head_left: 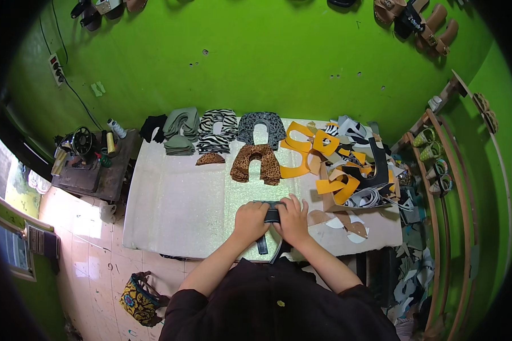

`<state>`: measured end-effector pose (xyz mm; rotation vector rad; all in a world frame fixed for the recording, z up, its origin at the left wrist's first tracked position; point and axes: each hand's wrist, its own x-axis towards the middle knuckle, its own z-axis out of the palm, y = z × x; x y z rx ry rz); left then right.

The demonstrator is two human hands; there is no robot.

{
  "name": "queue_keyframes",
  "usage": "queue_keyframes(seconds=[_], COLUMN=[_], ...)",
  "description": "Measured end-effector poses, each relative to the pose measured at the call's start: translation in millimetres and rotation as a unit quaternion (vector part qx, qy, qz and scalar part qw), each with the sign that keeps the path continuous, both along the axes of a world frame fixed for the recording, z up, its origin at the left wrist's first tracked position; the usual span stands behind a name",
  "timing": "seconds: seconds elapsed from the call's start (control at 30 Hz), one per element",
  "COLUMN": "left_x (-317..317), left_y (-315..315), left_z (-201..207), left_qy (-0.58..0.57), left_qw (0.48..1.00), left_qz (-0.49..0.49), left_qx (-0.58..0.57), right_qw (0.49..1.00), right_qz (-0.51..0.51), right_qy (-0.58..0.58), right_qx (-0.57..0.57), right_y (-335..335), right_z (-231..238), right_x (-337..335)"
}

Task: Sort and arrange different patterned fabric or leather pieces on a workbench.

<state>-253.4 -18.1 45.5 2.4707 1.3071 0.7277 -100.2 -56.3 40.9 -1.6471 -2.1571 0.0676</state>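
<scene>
Near the front edge of the pale table (176,210), my left hand (252,220) and my right hand (293,219) grip a black band-like piece of material (272,213) from its two sides. Dark strips with light edges hang below it toward my body. Both hands have their fingers closed on the piece, and some of the right fingers point up and away. Beyond them lie stacked U-shaped cut pieces: leopard-print (256,162), black-and-grey patterned (261,128), zebra-striped (216,128) and grey-green (180,128).
Right of my hands, a cardboard box (355,207) overflows with yellow, black and white scraps. Yellow cut pieces (293,162) lie beside it. A sewing machine (85,148) stands at the left. Wooden racks (438,187) with sandals line the right wall. A patterned bag (139,301) sits on the floor.
</scene>
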Motion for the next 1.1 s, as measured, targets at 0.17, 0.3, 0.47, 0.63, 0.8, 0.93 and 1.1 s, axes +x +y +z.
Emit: queue_keyframes(seconds=[0.17, 0.3, 0.47, 0.63, 0.8, 0.93, 1.1], left_x=[0.2, -5.2, -23.8, -19.5, -15.3, -12.0, -10.3], left_y=[13.7, 36.1, 60.5, 55.7, 54.4, 53.8, 50.3], left_z=[3.8, -5.4, -55.3, -81.1, -102.1, -97.0, -79.7], left_qy=[-0.024, -0.062, -0.358, -0.238, -0.235, -0.203, -0.135], left_qw=[0.998, 0.97, 0.78, 0.879, 0.905, 0.917, 0.933], left_qz=[-0.021, -0.029, -0.035, 0.11, 0.141, 0.165, 0.16], left_qx=[-0.063, -0.232, -0.512, -0.397, -0.327, -0.3, -0.291], right_qw=[0.997, 0.993, 0.988, 0.961, 0.964, 0.971, 0.975], right_qz=[0.035, 0.029, 0.059, 0.044, 0.051, 0.06, 0.042], right_qy=[0.048, 0.041, 0.038, 0.098, 0.052, 0.028, -0.036], right_qx=[-0.058, -0.107, -0.137, -0.255, -0.257, -0.231, -0.214], right_y=[17.0, 37.7, 57.3, 61.5, 70.6, 75.2, 72.9], right_z=[1.8, 2.3, -13.0, -36.0, -54.0, -61.8, -60.3], right_x=[22.6, 27.4, 34.9, 43.4, 48.0, 48.8, 45.3])
